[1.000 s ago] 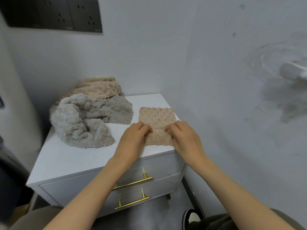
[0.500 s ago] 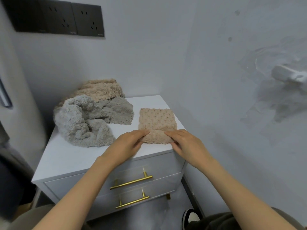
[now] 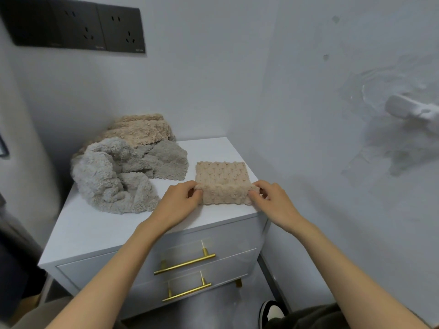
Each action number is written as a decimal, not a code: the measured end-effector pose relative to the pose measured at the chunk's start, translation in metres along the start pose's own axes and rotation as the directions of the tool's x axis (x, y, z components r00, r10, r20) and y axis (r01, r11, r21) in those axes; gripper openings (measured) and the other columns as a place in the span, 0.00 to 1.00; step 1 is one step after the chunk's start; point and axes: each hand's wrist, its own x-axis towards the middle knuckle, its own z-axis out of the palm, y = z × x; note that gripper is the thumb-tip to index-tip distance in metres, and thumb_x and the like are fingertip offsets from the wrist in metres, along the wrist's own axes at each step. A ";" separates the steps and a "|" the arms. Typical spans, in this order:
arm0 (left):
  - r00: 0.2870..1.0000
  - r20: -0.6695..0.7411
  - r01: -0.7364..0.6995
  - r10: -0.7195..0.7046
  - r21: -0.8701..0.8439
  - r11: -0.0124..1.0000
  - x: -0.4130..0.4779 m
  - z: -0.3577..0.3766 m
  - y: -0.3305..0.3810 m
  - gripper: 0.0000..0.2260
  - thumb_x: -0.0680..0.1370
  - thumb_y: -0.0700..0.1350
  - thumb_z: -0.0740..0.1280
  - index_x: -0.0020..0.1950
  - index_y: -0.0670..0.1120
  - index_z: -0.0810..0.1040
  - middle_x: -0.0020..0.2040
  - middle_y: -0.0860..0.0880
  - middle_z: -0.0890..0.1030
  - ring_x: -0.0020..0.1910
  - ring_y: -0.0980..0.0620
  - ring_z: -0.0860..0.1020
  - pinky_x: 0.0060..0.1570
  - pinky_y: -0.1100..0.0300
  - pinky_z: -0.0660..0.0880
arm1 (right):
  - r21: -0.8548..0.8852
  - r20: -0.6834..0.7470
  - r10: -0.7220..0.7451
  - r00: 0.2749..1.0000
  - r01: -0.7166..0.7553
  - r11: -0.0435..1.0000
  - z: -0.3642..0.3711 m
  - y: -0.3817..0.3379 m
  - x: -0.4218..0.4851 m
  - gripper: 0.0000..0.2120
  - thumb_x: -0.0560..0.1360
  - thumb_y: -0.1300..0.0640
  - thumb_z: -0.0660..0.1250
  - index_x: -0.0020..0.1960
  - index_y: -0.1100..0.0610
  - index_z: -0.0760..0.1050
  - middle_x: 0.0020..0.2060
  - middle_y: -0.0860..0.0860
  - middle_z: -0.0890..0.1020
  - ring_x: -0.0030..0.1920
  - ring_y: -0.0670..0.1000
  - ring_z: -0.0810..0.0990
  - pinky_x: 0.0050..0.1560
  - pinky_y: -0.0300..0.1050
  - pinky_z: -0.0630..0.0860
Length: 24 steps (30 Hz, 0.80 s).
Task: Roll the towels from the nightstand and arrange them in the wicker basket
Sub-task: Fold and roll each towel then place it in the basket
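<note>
1. Beige towel [image 3: 223, 184]: it is laid flat at the front right corner of the nightstand [image 3: 95, 229], with its near edge turned over into a first roll.
2. It is judged soft, light and limp; the roll is likely to loosen unless held at both ends.
3. Those ends are pinched by the left hand [image 3: 178, 205] and the right hand [image 3: 273, 203].
4. No wicker basket is seen; the drawers [image 3: 213, 241] are closed, their contents hidden.
</note>
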 end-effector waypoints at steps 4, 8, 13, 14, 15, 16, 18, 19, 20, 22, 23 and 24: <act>0.996 -0.016 0.088 -0.088 0.003 0.996 0.004 0.001 0.005 0.15 0.80 0.46 0.60 0.34 0.43 0.65 0.29 0.49 0.67 0.29 0.52 0.64 0.31 0.57 0.57 | 0.024 0.016 0.098 0.995 -0.098 0.995 -0.005 -0.006 0.004 0.07 0.79 0.53 0.63 0.45 0.56 0.75 0.32 0.45 0.75 0.34 0.41 0.72 0.35 0.29 0.66; 0.980 -0.091 0.175 -0.174 0.002 0.984 0.008 0.005 0.005 0.15 0.76 0.48 0.63 0.31 0.44 0.66 0.26 0.49 0.66 0.27 0.51 0.64 0.30 0.58 0.59 | 0.005 -0.011 0.236 0.972 -0.235 0.972 -0.003 -0.007 0.011 0.09 0.76 0.47 0.66 0.48 0.53 0.76 0.39 0.45 0.79 0.44 0.46 0.77 0.41 0.40 0.69; 0.959 -0.186 0.232 -0.212 0.096 0.968 0.012 0.010 0.008 0.14 0.73 0.51 0.65 0.36 0.41 0.77 0.30 0.45 0.78 0.31 0.49 0.74 0.32 0.59 0.67 | -0.050 -0.153 0.348 0.925 -0.359 0.932 0.005 -0.011 0.017 0.10 0.68 0.45 0.69 0.43 0.49 0.73 0.43 0.47 0.79 0.46 0.51 0.78 0.42 0.44 0.70; 0.957 -0.198 0.241 -0.212 0.138 0.961 0.013 0.010 0.008 0.14 0.73 0.51 0.65 0.35 0.42 0.77 0.31 0.46 0.78 0.32 0.49 0.75 0.32 0.60 0.68 | -0.089 -0.181 0.351 0.919 -0.371 0.924 0.007 -0.012 0.017 0.12 0.67 0.44 0.69 0.45 0.50 0.72 0.41 0.47 0.79 0.45 0.51 0.77 0.41 0.44 0.70; 0.955 -0.211 0.247 -0.207 0.186 0.951 0.013 0.009 0.009 0.14 0.73 0.52 0.65 0.35 0.43 0.75 0.31 0.47 0.78 0.32 0.49 0.75 0.33 0.60 0.69 | -0.132 -0.209 0.342 0.916 -0.373 0.918 0.007 -0.015 0.016 0.14 0.67 0.44 0.69 0.46 0.50 0.71 0.40 0.46 0.78 0.44 0.51 0.77 0.40 0.44 0.69; 0.954 -0.224 0.252 -0.202 0.223 0.942 0.013 0.009 0.009 0.13 0.72 0.53 0.65 0.35 0.44 0.74 0.31 0.50 0.78 0.32 0.50 0.75 0.34 0.59 0.70 | -0.173 -0.236 0.312 0.920 -0.356 0.918 0.008 -0.016 0.015 0.16 0.66 0.44 0.69 0.48 0.50 0.70 0.38 0.46 0.77 0.42 0.51 0.76 0.39 0.44 0.68; 0.951 -0.252 0.240 -0.177 0.245 0.940 0.014 0.008 0.010 0.11 0.72 0.53 0.65 0.39 0.46 0.74 0.34 0.52 0.78 0.36 0.51 0.76 0.35 0.58 0.71 | -0.226 -0.286 0.185 0.940 -0.254 0.940 0.011 -0.018 0.014 0.14 0.67 0.50 0.69 0.48 0.50 0.68 0.37 0.45 0.74 0.40 0.50 0.74 0.35 0.44 0.65; 0.954 -0.266 0.200 -0.135 0.234 0.951 0.013 0.009 0.011 0.08 0.73 0.51 0.65 0.41 0.47 0.74 0.36 0.52 0.78 0.38 0.52 0.76 0.34 0.58 0.71 | -0.257 -0.300 0.085 0.950 -0.166 0.952 0.013 -0.018 0.013 0.11 0.68 0.54 0.67 0.48 0.50 0.68 0.37 0.44 0.73 0.41 0.50 0.73 0.34 0.43 0.65; 0.959 -0.280 0.122 -0.054 0.229 0.966 0.013 0.011 0.011 0.05 0.73 0.48 0.65 0.43 0.48 0.74 0.39 0.52 0.77 0.41 0.52 0.75 0.35 0.56 0.72 | -0.301 -0.300 -0.045 0.953 -0.050 0.952 0.016 -0.018 0.013 0.10 0.69 0.59 0.66 0.48 0.50 0.70 0.39 0.43 0.73 0.43 0.50 0.73 0.35 0.43 0.66; 0.942 -0.286 -0.100 0.173 0.254 0.962 0.014 0.017 0.009 0.03 0.74 0.41 0.66 0.46 0.47 0.75 0.44 0.52 0.77 0.46 0.50 0.74 0.40 0.54 0.73 | -0.390 -0.252 -0.324 0.912 0.210 0.897 0.023 -0.016 0.013 0.14 0.69 0.68 0.64 0.48 0.52 0.75 0.42 0.44 0.75 0.46 0.50 0.74 0.37 0.43 0.68; 0.921 -0.272 -0.200 0.277 0.280 0.939 0.014 0.019 0.007 0.06 0.74 0.37 0.66 0.47 0.47 0.76 0.45 0.51 0.77 0.48 0.49 0.73 0.41 0.54 0.73 | -0.417 -0.219 -0.429 0.877 0.313 0.853 0.025 -0.014 0.012 0.15 0.69 0.71 0.65 0.49 0.54 0.78 0.43 0.46 0.77 0.46 0.52 0.76 0.38 0.43 0.70; 0.901 -0.247 -0.278 0.357 0.304 0.911 0.014 0.022 0.006 0.08 0.73 0.35 0.67 0.47 0.46 0.78 0.46 0.50 0.78 0.47 0.48 0.74 0.40 0.55 0.72 | -0.437 -0.183 -0.497 0.848 0.383 0.814 0.027 -0.012 0.012 0.16 0.69 0.72 0.66 0.50 0.55 0.80 0.44 0.48 0.79 0.45 0.52 0.77 0.38 0.44 0.73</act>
